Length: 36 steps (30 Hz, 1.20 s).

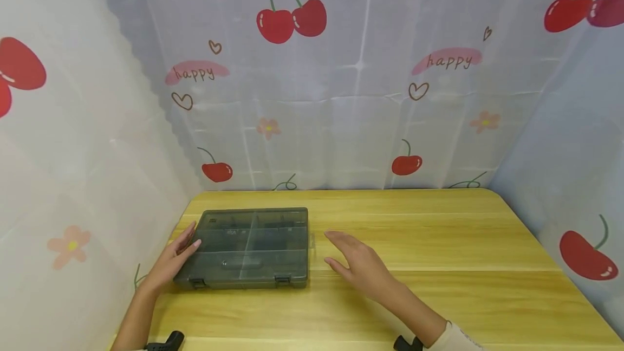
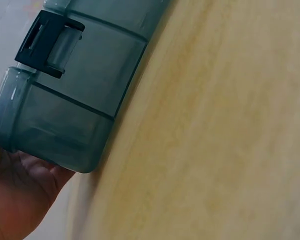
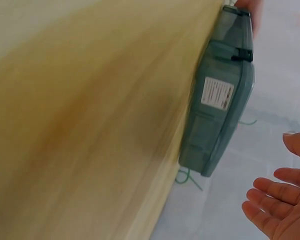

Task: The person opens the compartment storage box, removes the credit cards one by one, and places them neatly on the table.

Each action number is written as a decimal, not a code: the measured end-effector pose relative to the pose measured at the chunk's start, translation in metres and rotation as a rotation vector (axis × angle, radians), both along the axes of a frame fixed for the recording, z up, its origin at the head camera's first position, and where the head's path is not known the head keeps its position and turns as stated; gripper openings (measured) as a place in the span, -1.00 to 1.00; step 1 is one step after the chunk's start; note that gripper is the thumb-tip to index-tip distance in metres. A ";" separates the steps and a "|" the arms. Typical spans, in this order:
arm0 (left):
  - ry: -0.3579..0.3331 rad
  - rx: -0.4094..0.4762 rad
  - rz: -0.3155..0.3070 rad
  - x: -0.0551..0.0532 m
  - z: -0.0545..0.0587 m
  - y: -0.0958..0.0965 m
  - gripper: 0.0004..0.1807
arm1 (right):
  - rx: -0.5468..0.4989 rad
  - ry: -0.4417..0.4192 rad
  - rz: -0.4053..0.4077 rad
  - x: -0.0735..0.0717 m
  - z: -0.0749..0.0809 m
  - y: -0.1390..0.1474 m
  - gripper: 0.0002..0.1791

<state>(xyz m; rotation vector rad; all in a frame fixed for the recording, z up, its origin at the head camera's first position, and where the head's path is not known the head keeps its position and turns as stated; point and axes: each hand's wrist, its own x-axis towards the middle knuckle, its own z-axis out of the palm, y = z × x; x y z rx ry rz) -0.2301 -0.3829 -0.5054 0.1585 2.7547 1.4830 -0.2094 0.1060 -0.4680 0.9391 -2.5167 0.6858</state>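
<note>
A translucent grey-green plastic compartment box [image 1: 248,248] lies flat on the left part of the table, its lid closed. Two latches [image 1: 283,279] sit along its near side. My left hand [image 1: 170,259] rests against the box's left end, with the thumb over the lid's edge and the fingers lying along the side. In the left wrist view, that hand [image 2: 25,200] is partly hidden behind the box's corner. To the right of the box my right hand [image 1: 363,267] hovers with its fingers extended, apart from the box and holding nothing.
The wooden table [image 1: 439,297] stretches to the right, with rounded far corners. Pale cloth [image 1: 341,123] printed with cherries, hearts and flowers hangs behind it and on both sides. A white label [image 3: 217,93] is stuck on the box's right end.
</note>
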 end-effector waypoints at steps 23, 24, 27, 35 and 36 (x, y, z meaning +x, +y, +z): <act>-0.083 0.275 0.000 -0.002 -0.019 -0.007 -0.30 | -0.042 -0.071 0.204 0.008 -0.008 -0.056 -0.65; -0.084 0.285 -0.001 -0.002 -0.020 -0.007 -0.30 | -0.038 -0.071 0.204 0.009 -0.008 -0.058 -0.66; -0.086 0.318 -0.004 -0.002 -0.022 -0.007 -0.31 | -0.020 -0.069 0.193 0.009 -0.007 -0.063 -0.68; -0.064 0.423 -0.014 -0.003 -0.026 -0.004 -0.33 | -0.041 -0.069 0.173 0.006 -0.007 -0.071 -0.74; -0.062 0.429 -0.013 -0.003 -0.026 -0.003 -0.33 | -0.046 -0.076 0.173 0.006 -0.007 -0.071 -0.75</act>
